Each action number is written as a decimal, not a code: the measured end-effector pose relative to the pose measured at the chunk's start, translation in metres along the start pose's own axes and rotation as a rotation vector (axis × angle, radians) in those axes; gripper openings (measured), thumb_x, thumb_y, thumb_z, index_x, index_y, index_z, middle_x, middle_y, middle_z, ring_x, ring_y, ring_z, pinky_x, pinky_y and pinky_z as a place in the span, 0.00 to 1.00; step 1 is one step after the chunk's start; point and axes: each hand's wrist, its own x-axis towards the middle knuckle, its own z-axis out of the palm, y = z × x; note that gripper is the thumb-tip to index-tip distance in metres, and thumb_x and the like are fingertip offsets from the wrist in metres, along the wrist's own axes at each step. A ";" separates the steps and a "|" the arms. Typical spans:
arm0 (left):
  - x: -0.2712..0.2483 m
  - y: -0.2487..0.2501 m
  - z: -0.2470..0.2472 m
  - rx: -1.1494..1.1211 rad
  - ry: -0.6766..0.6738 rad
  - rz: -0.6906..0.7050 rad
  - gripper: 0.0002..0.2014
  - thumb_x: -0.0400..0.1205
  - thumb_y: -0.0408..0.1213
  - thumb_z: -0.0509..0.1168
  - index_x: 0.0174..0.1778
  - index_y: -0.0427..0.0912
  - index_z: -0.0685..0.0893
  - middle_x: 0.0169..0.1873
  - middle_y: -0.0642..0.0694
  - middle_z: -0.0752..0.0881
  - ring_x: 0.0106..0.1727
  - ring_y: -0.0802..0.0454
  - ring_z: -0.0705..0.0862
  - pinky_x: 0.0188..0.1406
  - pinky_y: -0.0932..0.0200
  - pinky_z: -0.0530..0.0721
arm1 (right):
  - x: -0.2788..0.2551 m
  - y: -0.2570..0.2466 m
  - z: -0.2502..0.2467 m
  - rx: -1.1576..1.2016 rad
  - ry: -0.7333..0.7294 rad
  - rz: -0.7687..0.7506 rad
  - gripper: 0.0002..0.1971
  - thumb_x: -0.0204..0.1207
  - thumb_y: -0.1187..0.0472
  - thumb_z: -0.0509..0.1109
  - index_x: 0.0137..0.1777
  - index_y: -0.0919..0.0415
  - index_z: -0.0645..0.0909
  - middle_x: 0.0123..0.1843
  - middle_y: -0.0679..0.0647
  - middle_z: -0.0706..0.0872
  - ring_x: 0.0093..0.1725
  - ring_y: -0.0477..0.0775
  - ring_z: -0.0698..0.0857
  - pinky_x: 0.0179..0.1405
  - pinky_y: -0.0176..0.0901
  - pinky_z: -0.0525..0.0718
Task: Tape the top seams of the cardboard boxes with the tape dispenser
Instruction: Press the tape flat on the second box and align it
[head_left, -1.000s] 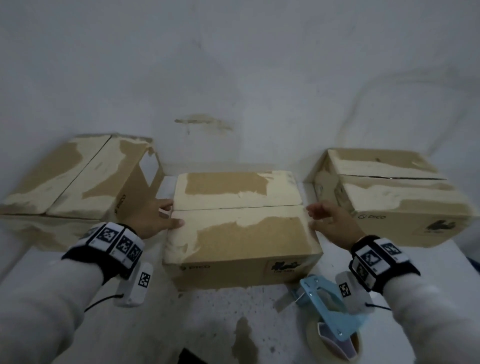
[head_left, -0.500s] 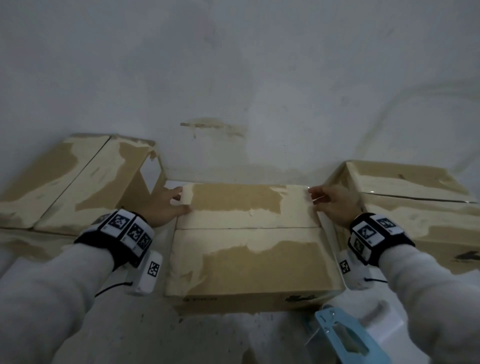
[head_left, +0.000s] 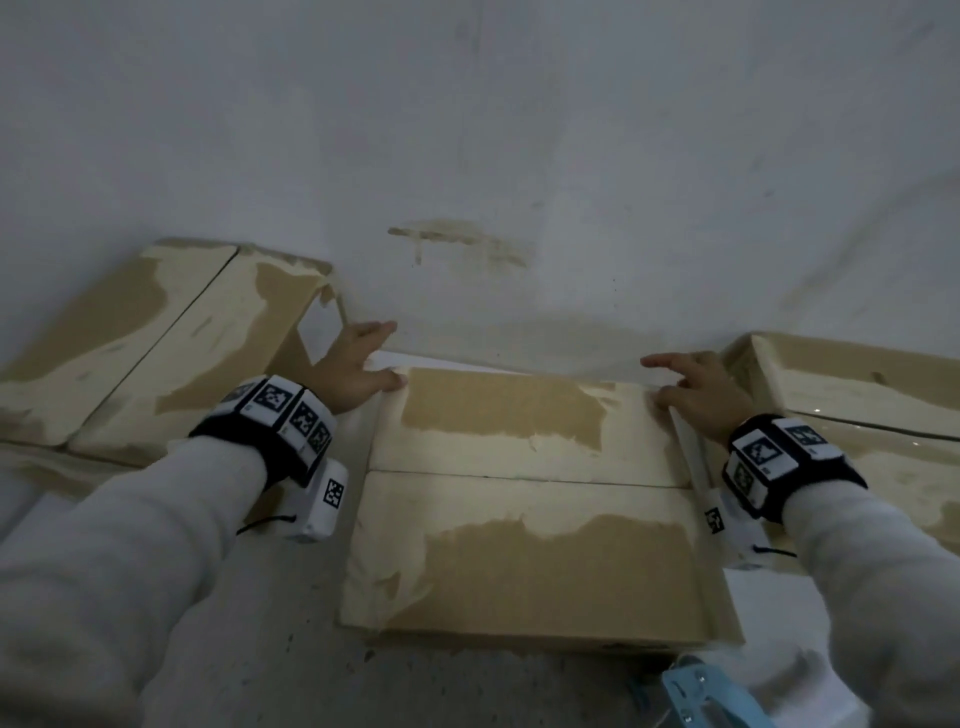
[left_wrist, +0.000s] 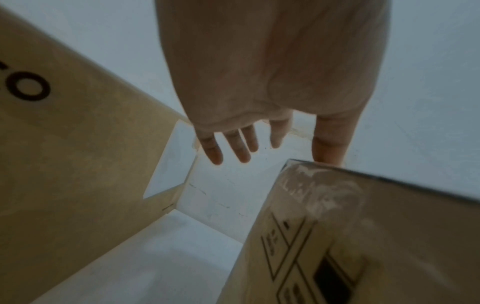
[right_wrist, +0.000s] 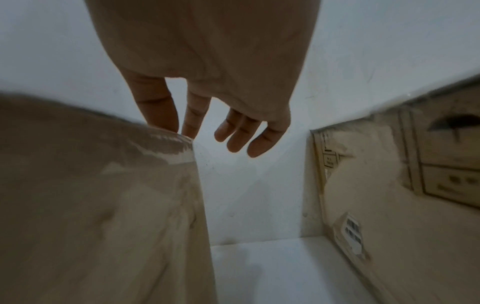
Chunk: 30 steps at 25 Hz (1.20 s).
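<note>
A pale grey-white wall (head_left: 519, 130) fills the far side, meeting the far edge of the table (head_left: 249, 670). It bears a brownish smear (head_left: 457, 241) near its foot, about midway along that edge, with faint scuffs and small dark specks scattered around. The table is whitish and mottled, with dark flecks toward its near edge.

1. The left hand (left_wrist: 272, 67) reaches out from the top, with its fingers (left_wrist: 242, 148) straight and spread.
2. The thumb (left_wrist: 330, 142) touches the top far corner of a cardboard box (left_wrist: 363, 236) at the lower right.
3. This box has black printed marks on its side.
4. Another cardboard box (left_wrist: 72, 154) stands on the left, with black letters on it.
5. A white floor (left_wrist: 161, 263) shows between the two boxes.
</note>
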 end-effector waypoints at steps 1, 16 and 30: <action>0.002 0.003 0.000 0.007 -0.022 0.033 0.30 0.80 0.34 0.66 0.79 0.46 0.66 0.79 0.45 0.63 0.79 0.47 0.63 0.75 0.58 0.60 | 0.004 -0.002 0.000 -0.021 -0.034 -0.015 0.21 0.74 0.71 0.62 0.66 0.55 0.79 0.71 0.60 0.69 0.71 0.61 0.70 0.68 0.47 0.69; -0.028 -0.023 0.020 -0.056 -0.142 0.070 0.38 0.76 0.65 0.52 0.76 0.42 0.69 0.68 0.44 0.79 0.69 0.45 0.77 0.72 0.41 0.72 | -0.022 0.029 0.012 0.058 -0.194 0.063 0.26 0.83 0.48 0.54 0.78 0.57 0.66 0.77 0.56 0.71 0.76 0.60 0.69 0.77 0.56 0.64; -0.096 -0.026 0.031 -0.147 -0.153 0.047 0.38 0.72 0.74 0.53 0.76 0.60 0.66 0.71 0.65 0.69 0.72 0.61 0.68 0.76 0.55 0.64 | -0.125 0.021 0.017 0.249 -0.234 0.110 0.18 0.80 0.40 0.56 0.59 0.48 0.79 0.56 0.49 0.85 0.54 0.48 0.83 0.48 0.39 0.78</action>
